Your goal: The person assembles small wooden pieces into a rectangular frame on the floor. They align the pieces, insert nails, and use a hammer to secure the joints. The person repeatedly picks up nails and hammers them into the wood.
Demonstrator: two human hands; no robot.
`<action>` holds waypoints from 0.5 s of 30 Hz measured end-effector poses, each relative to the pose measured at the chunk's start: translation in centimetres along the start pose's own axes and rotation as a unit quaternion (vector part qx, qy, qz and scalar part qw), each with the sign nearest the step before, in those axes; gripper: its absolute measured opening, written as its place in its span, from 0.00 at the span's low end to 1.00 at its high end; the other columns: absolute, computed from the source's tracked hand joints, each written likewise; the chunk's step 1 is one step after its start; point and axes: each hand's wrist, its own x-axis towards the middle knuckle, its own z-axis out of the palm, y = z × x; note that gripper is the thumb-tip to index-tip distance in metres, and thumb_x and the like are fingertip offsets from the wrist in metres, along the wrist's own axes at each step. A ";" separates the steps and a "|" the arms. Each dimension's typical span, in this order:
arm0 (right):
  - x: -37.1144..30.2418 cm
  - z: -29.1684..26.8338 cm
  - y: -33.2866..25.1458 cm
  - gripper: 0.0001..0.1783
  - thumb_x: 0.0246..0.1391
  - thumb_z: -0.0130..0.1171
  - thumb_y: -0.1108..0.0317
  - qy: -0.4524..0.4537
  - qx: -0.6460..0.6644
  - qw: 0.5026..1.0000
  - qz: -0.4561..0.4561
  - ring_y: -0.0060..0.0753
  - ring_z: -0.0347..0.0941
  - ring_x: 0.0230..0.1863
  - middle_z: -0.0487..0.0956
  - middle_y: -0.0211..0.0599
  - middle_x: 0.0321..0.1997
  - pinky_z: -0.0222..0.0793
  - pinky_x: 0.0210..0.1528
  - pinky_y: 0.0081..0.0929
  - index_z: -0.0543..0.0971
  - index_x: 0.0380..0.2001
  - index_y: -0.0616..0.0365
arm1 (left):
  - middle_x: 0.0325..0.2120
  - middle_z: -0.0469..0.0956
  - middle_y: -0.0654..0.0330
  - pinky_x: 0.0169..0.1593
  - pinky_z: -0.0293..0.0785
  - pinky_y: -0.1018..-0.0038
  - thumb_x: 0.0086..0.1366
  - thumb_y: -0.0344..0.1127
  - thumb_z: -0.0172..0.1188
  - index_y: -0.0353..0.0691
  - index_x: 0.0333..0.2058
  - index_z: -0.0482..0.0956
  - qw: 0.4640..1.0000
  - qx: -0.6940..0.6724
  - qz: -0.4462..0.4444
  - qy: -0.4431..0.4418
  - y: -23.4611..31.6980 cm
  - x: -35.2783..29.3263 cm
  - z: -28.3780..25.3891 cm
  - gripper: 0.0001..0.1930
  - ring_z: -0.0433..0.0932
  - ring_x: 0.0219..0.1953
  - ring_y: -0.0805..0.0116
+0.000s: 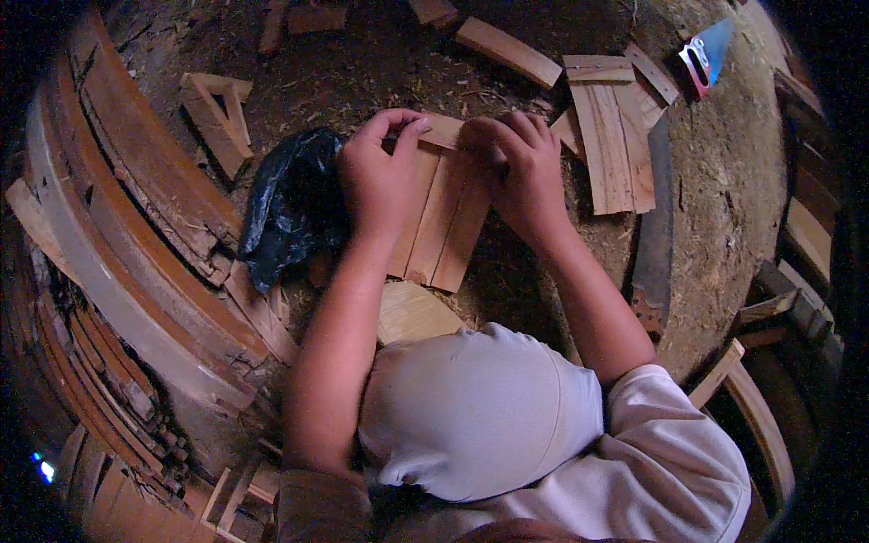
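Observation:
Several narrow boards [433, 222] lie side by side on the ground in front of me, with a short wooden strip [444, 132] across their far end. My left hand [380, 167] is closed at the strip's left end, thumb and forefinger close together on it. At the other end, my right hand [520, 167] has its fingers curled over the strip; its fingertips are partly hidden. A crumpled black plastic bag [294, 204] lies just left of my left hand. Below the boards is a pale piece of wood [416, 312], partly covered by a rounded shape in grey cloth [489, 407].
A similar panel of boards [611, 136] lies to the right, beside a long saw blade [654, 235]. Farther off is a handsaw [704, 59] with a red and blue look. Long curved-looking planks [136, 208] are stacked left. Wood offcuts [509, 52] and shavings lie on the dirt.

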 end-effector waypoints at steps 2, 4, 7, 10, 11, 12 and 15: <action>0.1 0.0 -0.1 0.28 0.48 0.60 0.71 0.002 0.000 1.000 -0.002 0.55 0.68 0.63 0.76 0.44 0.60 0.62 0.63 0.50 0.79 0.57 0.49 | 0.29 0.86 0.54 0.37 0.77 0.72 0.63 0.33 0.68 0.36 0.36 0.86 1.000 -0.001 -0.003 0.006 0.0 0.0 0.1 0.07 0.83 0.29 0.68; 0.1 -0.2 -0.3 0.28 0.48 0.60 0.71 0.001 0.007 1.000 -0.003 0.55 0.68 0.63 0.76 0.44 0.59 0.62 0.63 0.50 0.79 0.57 0.49 | 0.29 0.86 0.55 0.37 0.77 0.72 0.64 0.34 0.69 0.37 0.36 0.87 1.000 -0.003 -0.006 0.007 -0.1 0.0 0.1 0.07 0.83 0.29 0.69; 0.1 -0.2 -0.2 0.28 0.48 0.60 0.71 -0.001 0.001 1.000 0.003 0.55 0.68 0.62 0.77 0.45 0.59 0.62 0.63 0.50 0.79 0.56 0.49 | 0.28 0.86 0.55 0.37 0.77 0.72 0.64 0.34 0.69 0.36 0.36 0.86 1.000 -0.005 -0.011 0.003 -0.1 0.0 0.1 0.07 0.83 0.29 0.70; 0.1 0.2 0.3 0.28 0.48 0.60 0.72 0.013 0.008 1.000 -0.004 0.55 0.68 0.63 0.77 0.45 0.60 0.62 0.64 0.51 0.79 0.56 0.49 | 0.28 0.86 0.55 0.37 0.77 0.72 0.63 0.33 0.69 0.36 0.36 0.86 1.000 -0.002 -0.006 0.004 0.0 0.1 0.3 0.07 0.83 0.30 0.70; 0.1 0.3 0.3 0.28 0.48 0.60 0.72 0.011 0.006 1.000 -0.002 0.56 0.68 0.63 0.76 0.45 0.60 0.62 0.64 0.52 0.79 0.57 0.48 | 0.28 0.86 0.55 0.37 0.77 0.72 0.63 0.33 0.69 0.36 0.36 0.86 1.000 0.000 -0.001 0.009 0.2 0.1 0.3 0.07 0.83 0.30 0.70; 0.1 0.3 0.3 0.29 0.48 0.60 0.72 0.009 0.005 1.000 -0.001 0.57 0.68 0.63 0.76 0.46 0.61 0.62 0.64 0.53 0.79 0.57 0.48 | 0.28 0.86 0.55 0.37 0.77 0.72 0.63 0.33 0.69 0.36 0.36 0.86 1.000 0.003 0.005 0.014 0.3 0.1 0.3 0.07 0.83 0.30 0.70; 0.0 0.0 0.1 0.30 0.47 0.61 0.72 -0.009 0.005 1.000 0.009 0.60 0.67 0.65 0.75 0.47 0.62 0.61 0.65 0.55 0.78 0.57 0.48 | 0.34 0.87 0.56 0.45 0.78 0.71 0.64 0.33 0.69 0.36 0.37 0.87 1.000 -0.007 -0.030 -0.003 0.7 0.0 0.1 0.07 0.84 0.36 0.68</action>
